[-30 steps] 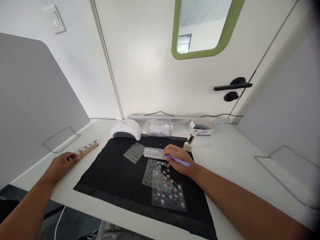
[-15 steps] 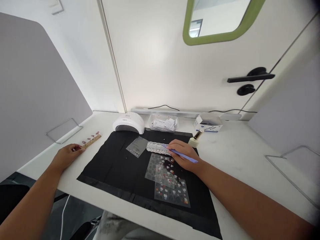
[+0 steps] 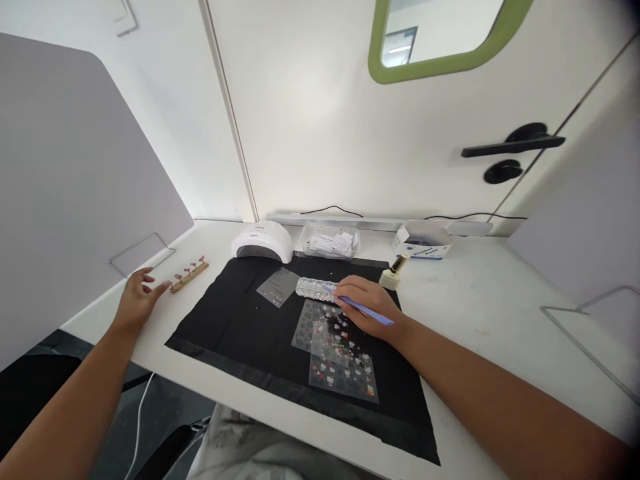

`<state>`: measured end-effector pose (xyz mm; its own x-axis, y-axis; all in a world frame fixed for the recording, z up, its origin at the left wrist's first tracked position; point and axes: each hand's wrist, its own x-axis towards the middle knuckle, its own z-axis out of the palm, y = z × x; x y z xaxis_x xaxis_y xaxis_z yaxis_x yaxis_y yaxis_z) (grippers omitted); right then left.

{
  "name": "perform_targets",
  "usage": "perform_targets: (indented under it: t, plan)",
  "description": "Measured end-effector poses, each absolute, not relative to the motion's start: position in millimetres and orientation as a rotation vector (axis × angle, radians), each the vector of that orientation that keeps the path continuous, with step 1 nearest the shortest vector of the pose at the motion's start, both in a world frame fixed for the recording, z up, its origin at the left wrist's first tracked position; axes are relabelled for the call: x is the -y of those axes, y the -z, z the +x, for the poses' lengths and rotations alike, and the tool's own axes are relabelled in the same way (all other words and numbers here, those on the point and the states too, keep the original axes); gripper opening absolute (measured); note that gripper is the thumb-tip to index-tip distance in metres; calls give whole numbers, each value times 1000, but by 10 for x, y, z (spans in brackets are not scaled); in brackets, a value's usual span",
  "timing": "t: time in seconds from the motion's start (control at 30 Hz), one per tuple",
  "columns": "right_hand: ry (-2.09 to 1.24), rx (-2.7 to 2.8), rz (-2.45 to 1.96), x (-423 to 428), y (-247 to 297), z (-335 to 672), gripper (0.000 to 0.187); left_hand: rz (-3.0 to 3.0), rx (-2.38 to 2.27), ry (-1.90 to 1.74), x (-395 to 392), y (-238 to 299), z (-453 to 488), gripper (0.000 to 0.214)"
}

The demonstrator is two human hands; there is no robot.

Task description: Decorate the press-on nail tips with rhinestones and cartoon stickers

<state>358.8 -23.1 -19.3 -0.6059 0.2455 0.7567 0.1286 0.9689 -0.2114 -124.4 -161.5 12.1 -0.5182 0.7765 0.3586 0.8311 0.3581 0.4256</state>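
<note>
My right hand (image 3: 364,305) rests on a black mat (image 3: 235,327), closed around a thin lilac stick tool (image 3: 367,311). Its tip lies at a long clear box of small gems (image 3: 313,288). Several sticker sheets (image 3: 335,353) with little red and white figures lie just below that hand. My left hand (image 3: 136,298) hovers off the mat's left side with fingers spread, holding nothing. Its fingertips are a little short of a gold bar (image 3: 189,275) that carries several pink nail tips.
A white nail lamp (image 3: 263,243), a clear tub of packets (image 3: 330,243), a blue and white box (image 3: 423,241) and a gold-capped bottle (image 3: 393,273) stand behind the mat. Grey dividers (image 3: 65,173) flank the white table (image 3: 480,300). A door with a black handle (image 3: 515,143) is behind.
My left hand has come off the end of the gold bar and spread its fingers. The camera has shifted a little; my right hand stays at the gem box.
</note>
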Motion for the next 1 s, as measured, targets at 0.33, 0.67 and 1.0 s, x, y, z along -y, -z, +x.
perform_targets:
  t: [0.33, 0.67, 1.0]
  plan:
    - [-94, 2260, -237, 259, 153, 3570, 14, -1566, 1880, 1107, 1428, -233, -1008, 56]
    - [-153, 2290, -279, 200, 194, 3601, 13, -2283, 1268, 1006, 603, -596, 224, 27]
    - [-444, 2175, -515, 139, 204, 3604, 6, -2927, 979, 790, 216, -125, 897, 17]
